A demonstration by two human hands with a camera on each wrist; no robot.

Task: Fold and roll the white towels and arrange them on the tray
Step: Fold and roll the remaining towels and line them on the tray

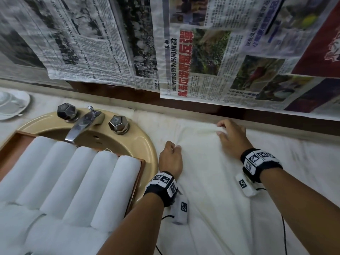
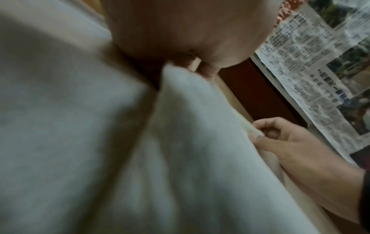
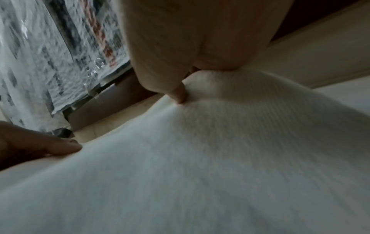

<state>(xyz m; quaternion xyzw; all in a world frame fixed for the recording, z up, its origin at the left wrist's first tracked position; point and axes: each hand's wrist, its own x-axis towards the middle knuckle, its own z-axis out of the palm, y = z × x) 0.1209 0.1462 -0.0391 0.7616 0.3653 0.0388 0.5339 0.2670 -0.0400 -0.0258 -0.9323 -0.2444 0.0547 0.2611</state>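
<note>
A white towel [image 1: 206, 162] lies spread on the counter to the right of the sink. My left hand [image 1: 172, 157] pinches a raised fold of it near the sink rim; the left wrist view shows the towel [image 2: 180, 126] bunched up into my left hand [image 2: 180, 61]. Farther back, near the wall, my right hand [image 1: 230, 134] pinches the towel's far edge, its fingertip [image 3: 180, 96] dug into the towel [image 3: 200, 158]. A wooden tray [image 1: 138, 177] at the left holds several rolled white towels [image 1: 77, 181] side by side.
A beige sink [image 1: 145, 144] with a chrome tap [image 1: 81, 126] and two dark knobs sits behind the tray. Newspaper sheets [image 1: 202, 52] hang on the wall over a dark wooden ledge. A white dish [image 1: 12, 103] stands at the far left. More white cloth covers the counter on the right.
</note>
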